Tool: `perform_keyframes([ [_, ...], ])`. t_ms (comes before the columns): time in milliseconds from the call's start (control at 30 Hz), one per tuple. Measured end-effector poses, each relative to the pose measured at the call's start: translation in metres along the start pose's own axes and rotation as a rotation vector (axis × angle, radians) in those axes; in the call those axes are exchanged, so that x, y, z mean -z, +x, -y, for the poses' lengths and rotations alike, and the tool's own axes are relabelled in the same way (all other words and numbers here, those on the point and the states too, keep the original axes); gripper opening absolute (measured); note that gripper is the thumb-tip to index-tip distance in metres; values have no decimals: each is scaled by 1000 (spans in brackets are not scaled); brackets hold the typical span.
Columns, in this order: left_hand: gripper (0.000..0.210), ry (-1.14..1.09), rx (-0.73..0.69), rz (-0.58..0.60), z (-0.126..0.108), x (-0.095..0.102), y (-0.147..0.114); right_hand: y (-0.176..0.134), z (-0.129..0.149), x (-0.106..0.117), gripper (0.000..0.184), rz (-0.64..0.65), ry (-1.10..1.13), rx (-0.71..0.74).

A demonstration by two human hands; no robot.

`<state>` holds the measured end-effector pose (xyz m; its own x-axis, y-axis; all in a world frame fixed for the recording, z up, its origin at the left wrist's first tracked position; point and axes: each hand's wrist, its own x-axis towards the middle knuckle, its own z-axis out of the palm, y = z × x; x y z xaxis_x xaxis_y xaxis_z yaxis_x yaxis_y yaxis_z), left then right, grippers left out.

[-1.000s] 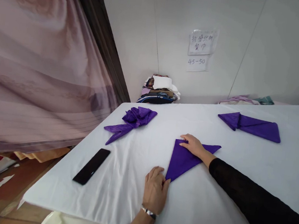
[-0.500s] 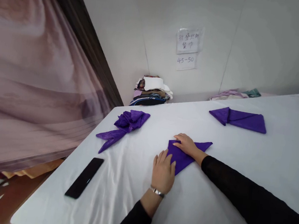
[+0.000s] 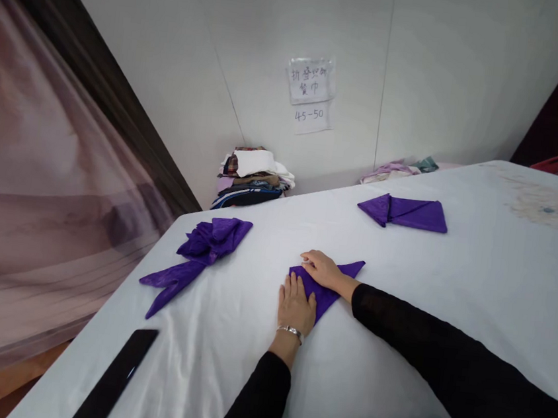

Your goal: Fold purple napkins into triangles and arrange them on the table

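Observation:
A purple cloth napkin, folded into a pointed shape, lies on the white tablecloth in front of me. My left hand, with a silver bracelet at the wrist, rests flat on its left side, fingers stretched out. Across its upper part lies my right hand, palm down with fingers extended. The hands cover part of the napkin, and one long point sticks out to the right beyond my right wrist.
To the left lies a purple napkin shaped like a flower with two tails. An arrow-shaped purple napkin is at the back right. A black phone lies front left. Stacked clothes stand behind the table, below a handwritten sign.
The camera view has turned right, so things appear further left. My left hand has flattened onto the napkin's left side; my right hand stays on the upper part.

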<state>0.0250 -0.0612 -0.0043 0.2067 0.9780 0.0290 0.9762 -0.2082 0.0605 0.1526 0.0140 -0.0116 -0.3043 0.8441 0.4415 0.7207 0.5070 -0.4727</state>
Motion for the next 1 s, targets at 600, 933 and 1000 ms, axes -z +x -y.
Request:
perform_keyframes([
  [600, 57, 47, -5, -64, 1, -6, 0, -8, -81, 64, 34, 26, -209, 7],
  [933, 55, 23, -13, -33, 0, -1, 0, -23, 19, 33, 42, 134, -28, 193],
  [1000, 55, 22, -9, -32, 0, -1, 0, -27, 16, 26, 49, 219, -61, 182],
])
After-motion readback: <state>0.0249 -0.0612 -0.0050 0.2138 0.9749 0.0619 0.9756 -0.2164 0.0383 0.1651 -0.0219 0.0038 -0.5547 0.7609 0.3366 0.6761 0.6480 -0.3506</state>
